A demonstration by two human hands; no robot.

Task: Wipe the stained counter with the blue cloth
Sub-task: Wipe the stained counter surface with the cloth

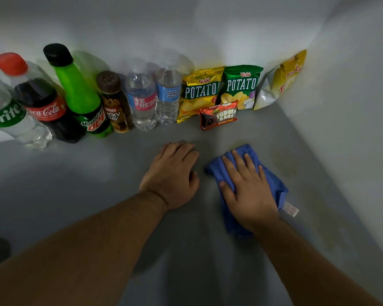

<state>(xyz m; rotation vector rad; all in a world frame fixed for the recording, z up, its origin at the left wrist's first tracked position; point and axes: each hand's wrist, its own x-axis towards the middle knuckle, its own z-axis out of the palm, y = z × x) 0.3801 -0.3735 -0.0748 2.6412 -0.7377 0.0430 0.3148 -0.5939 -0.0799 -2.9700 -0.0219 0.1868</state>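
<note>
Along the far edge of the grey counter (75, 184), where it meets the pale far wall (142, 23), I see a row of goods; the pale right wall (352, 107) closes the corner. The near and left parts of the surface give open room. Faint yellowish stains (285, 164) lie on the counter between the cloth and the right wall.

Containers, left to right:
- clear Sprite bottle (9, 113) with clear liquid;
- red-capped Coca-Cola bottle (44, 107), dark liquid to the shoulder;
- green Mountain Dew bottle with black cap (82, 96);
- small brown Kopiko Lucky Day bottle (115, 107);
- two clear capped water bottles, one with a pink and blue Refresh label (142, 98), one with a blue Nature Spring label (168, 93).

Right of these stand a yellow Oishi Potato chip bag (199, 93) and a green Oishi Potato chip bag (239, 87), with a red Fudgee Barr packet (219, 115) in front of them. A yellow and silver snack bag (279, 80) leans against the right wall.

The crumpled blue cloth (272, 182) lies on the counter right of centre, its white tag (291, 209) at the near right edge. My view shows the right hand (248, 191) palm down on the cloth, fingers straight and spread, pressing it flat. The left hand (173, 175) rests palm down on bare counter just left of the cloth, fingers relaxed, holding nothing.
</note>
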